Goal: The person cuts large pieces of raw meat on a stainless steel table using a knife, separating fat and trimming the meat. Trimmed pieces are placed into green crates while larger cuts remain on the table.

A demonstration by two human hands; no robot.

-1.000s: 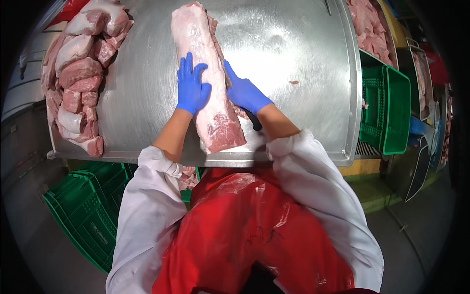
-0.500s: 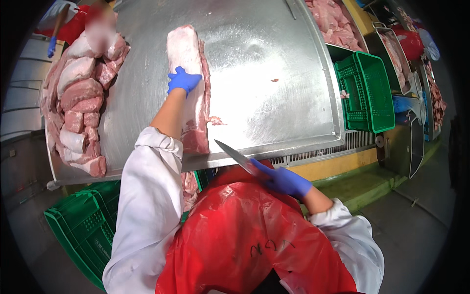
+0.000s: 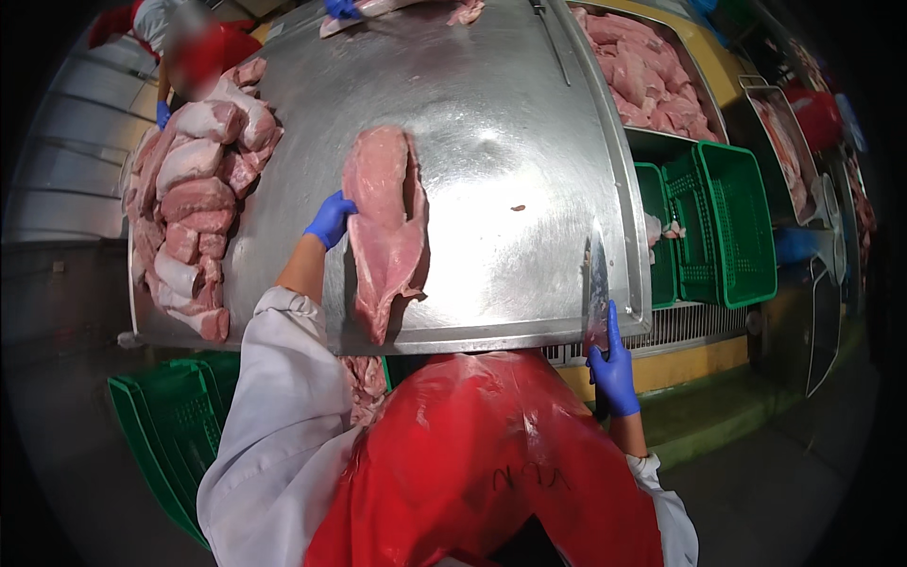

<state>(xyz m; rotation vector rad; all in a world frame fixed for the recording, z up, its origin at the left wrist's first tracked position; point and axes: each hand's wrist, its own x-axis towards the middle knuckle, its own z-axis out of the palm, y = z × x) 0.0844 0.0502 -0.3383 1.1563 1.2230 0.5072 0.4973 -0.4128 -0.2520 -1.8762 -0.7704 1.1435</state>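
Steel table is carrying a long slab of raw pork near its front edge. The left hand is gripping the slab's left side, while the right hand, well apart, is closed on a knife with the blade pointing up. The person seems between cuts; the blade must next come back over the slab.

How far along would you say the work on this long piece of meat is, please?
Done, by the look of it: a heap of cut meat pieces lies at the steel table's left edge. In hand: the left hand grips the long slab of meat; the right hand holds a knife off to the right. Left: the slab is uncut.
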